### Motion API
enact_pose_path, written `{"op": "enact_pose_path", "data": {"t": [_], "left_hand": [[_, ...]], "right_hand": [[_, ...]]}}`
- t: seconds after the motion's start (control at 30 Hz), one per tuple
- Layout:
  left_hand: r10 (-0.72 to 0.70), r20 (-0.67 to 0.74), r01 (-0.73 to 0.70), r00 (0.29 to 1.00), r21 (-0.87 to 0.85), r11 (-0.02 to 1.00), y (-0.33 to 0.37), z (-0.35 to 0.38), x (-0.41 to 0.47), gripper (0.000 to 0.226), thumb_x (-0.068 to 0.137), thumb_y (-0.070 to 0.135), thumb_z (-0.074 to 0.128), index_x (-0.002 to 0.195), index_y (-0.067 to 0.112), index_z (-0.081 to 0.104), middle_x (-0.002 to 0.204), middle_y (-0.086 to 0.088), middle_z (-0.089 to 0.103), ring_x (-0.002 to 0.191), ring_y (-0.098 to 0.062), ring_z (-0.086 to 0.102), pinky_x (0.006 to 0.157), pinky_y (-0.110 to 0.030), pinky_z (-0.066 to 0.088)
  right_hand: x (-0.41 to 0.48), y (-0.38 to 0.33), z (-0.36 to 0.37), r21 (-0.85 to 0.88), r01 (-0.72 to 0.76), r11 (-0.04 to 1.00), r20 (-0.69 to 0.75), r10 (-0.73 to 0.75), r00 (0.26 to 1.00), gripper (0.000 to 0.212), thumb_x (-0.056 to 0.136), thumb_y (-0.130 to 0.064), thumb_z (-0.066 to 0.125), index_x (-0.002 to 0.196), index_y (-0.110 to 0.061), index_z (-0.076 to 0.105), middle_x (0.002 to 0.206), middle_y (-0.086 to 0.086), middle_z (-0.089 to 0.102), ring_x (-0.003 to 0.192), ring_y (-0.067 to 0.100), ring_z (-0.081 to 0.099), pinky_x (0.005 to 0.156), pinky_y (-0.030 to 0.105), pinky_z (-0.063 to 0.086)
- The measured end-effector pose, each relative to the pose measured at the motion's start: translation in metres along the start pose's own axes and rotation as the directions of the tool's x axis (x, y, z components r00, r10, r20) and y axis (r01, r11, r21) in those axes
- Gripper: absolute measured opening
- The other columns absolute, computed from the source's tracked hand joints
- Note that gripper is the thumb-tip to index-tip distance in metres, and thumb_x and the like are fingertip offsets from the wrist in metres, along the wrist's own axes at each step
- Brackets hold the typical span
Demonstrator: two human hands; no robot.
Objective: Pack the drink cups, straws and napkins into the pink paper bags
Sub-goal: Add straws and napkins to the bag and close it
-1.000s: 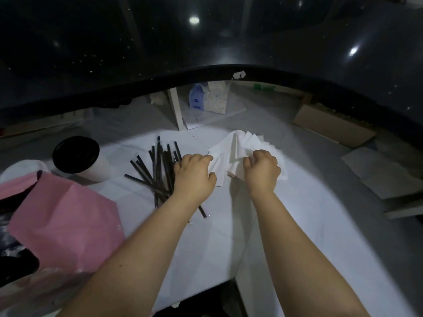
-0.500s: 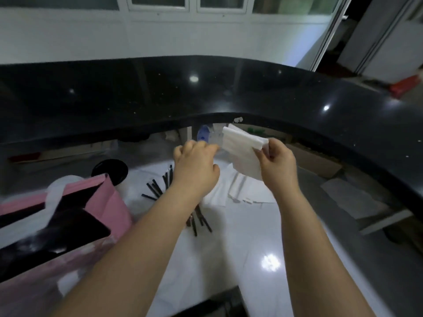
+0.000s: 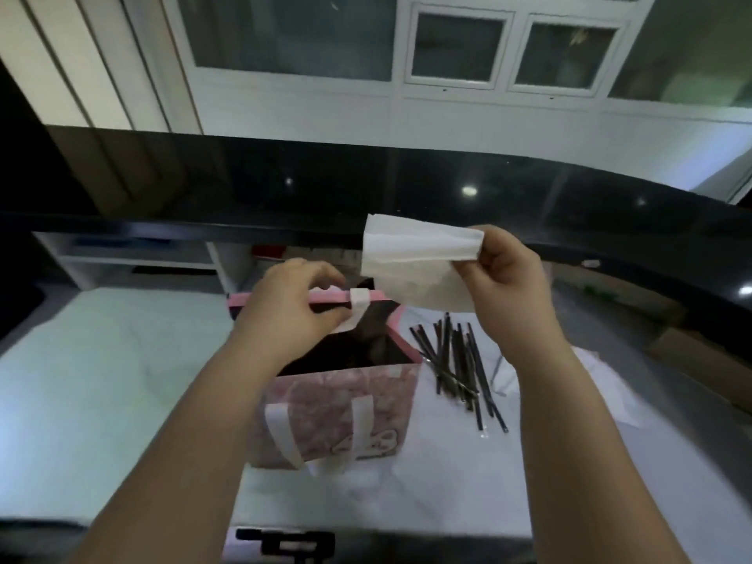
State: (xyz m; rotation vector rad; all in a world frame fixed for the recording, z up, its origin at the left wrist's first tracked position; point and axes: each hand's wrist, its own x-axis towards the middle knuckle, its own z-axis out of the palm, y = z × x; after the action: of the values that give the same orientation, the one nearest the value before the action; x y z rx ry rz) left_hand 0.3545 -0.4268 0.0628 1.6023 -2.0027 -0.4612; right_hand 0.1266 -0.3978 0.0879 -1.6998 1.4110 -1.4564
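A pink paper bag with white handles stands open on the white work surface in the middle of the view. My left hand grips the bag's far rim at its white handle. My right hand holds a folded white napkin in the air, just above and to the right of the bag's mouth. A loose bundle of black straws lies on the surface right of the bag. More white napkins lie partly hidden behind my right forearm. The bag's inside is dark, so I cannot tell what it holds.
A black raised counter curves across the back, above the work surface. Cardboard boxes sit at the right edge under the counter. White shelving stands at the back left.
My right hand lifted a napkin off the pile and carried it left over the bag. My left hand left the napkins and took hold of the bag's rim. The view swung left and up.
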Motion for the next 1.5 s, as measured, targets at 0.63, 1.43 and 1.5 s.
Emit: {"op": "enact_pose_path", "data": {"t": [0.63, 1.43, 1.5], "left_hand": [[0.113, 0.253, -0.142, 0.961, 0.102, 0.985, -0.089, -0.011, -0.015, 0.120, 0.061, 0.051, 0.087, 0.149, 0.052, 0.005, 0.163, 0.014, 0.000, 0.149, -0.011, -0.007, 0.119, -0.041, 0.005], [-0.186, -0.067, 0.076, 0.980, -0.742, 0.666, -0.139, 0.026, -0.085, 0.044, 0.072, 0.020, 0.080, 0.114, 0.025, 0.070, 0.108, 0.011, 0.073, 0.101, -0.011, 0.069, 0.086, -0.030, 0.057], [-0.205, -0.049, 0.091, 0.977, -0.779, 0.621, -0.132, 0.029, -0.081, 0.032, 0.079, 0.013, 0.074, 0.109, 0.022, 0.072, 0.104, 0.010, 0.075, 0.098, -0.010, 0.070, 0.081, -0.026, 0.058]], "right_hand": [[0.004, 0.043, 0.122, -0.629, 0.335, 0.702, 0.396, -0.082, 0.915, 0.025, 0.089, -0.013, 0.060, 0.110, -0.021, 0.071, 0.115, 0.001, 0.068, 0.114, 0.027, 0.054, 0.092, 0.041, 0.042], [-0.075, 0.107, 0.068, 0.392, -0.382, 0.837, 0.269, 0.292, 0.918, 0.036, 0.075, -0.009, 0.073, 0.111, -0.013, 0.068, 0.097, 0.006, 0.074, 0.089, 0.019, 0.070, 0.073, 0.029, 0.056], [-0.077, 0.105, 0.082, 0.404, -0.362, 0.840, 0.193, 0.309, 0.931, 0.026, 0.081, -0.015, 0.066, 0.105, -0.004, 0.068, 0.096, 0.009, 0.074, 0.088, 0.023, 0.071, 0.072, 0.031, 0.056]]}}
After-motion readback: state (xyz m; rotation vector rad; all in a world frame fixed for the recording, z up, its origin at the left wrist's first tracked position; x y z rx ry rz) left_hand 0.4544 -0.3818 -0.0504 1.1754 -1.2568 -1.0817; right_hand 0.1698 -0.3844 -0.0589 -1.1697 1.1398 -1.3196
